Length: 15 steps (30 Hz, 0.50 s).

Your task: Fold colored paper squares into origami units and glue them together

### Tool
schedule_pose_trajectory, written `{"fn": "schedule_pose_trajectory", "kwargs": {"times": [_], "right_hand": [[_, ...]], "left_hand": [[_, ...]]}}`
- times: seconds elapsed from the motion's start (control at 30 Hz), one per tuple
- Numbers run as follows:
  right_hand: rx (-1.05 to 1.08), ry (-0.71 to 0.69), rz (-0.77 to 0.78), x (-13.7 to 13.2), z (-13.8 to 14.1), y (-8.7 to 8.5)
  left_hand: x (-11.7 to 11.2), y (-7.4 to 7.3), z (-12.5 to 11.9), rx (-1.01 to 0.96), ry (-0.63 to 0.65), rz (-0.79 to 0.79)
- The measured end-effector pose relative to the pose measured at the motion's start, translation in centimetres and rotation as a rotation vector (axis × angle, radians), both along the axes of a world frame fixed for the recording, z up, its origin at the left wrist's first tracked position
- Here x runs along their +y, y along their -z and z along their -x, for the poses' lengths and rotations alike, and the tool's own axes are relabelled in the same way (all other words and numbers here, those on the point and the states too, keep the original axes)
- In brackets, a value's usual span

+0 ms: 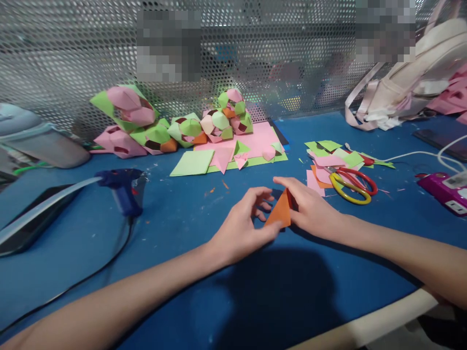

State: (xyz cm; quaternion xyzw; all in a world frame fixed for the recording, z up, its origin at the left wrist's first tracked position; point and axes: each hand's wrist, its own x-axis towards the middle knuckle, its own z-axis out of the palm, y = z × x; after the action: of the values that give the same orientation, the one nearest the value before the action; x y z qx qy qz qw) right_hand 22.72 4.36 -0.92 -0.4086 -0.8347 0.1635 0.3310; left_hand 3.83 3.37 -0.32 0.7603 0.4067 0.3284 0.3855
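On the blue bench, the left hand pinches the lower corner of a folded orange paper triangle. The right hand grips its right edge, so the paper sits between both hands. Farther off lie a blue glue gun to the left, red-and-yellow scissors on paper scraps to the right, and pink-and-green origami models by the mesh wall.

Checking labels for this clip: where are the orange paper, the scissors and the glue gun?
orange paper (280,214): head view, middle of the folded triangle.
scissors (334,182): head view, left end of the yellow handle loop.
glue gun (118,179): head view, blue body above the handle.
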Motion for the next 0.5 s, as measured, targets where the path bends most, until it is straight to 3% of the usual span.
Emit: {"fn": "schedule_pose_trajectory", "kwargs": {"times": [0.1, 0.17, 0.37, 0.5], "right_hand": [[-0.004, 0.005, 0.006, -0.1, 0.0, -0.1], [0.006, 0.015, 0.030, -0.2, 0.0, -0.3], [0.262, 0.093, 0.344, 0.2, 0.2, 0.6], [0.367, 0.094, 0.421, 1.1, 0.1, 1.8]], "left_hand": [[-0.3, -0.3, 0.0, 0.109, 0.036, -0.115], [-0.2, -0.3, 0.1, 0.099, -0.037, -0.125], [1.6, 0.6, 0.6, -0.231, -0.284, 0.218], [2.2, 1.2, 0.6, -0.293, -0.310, 0.262]]}}
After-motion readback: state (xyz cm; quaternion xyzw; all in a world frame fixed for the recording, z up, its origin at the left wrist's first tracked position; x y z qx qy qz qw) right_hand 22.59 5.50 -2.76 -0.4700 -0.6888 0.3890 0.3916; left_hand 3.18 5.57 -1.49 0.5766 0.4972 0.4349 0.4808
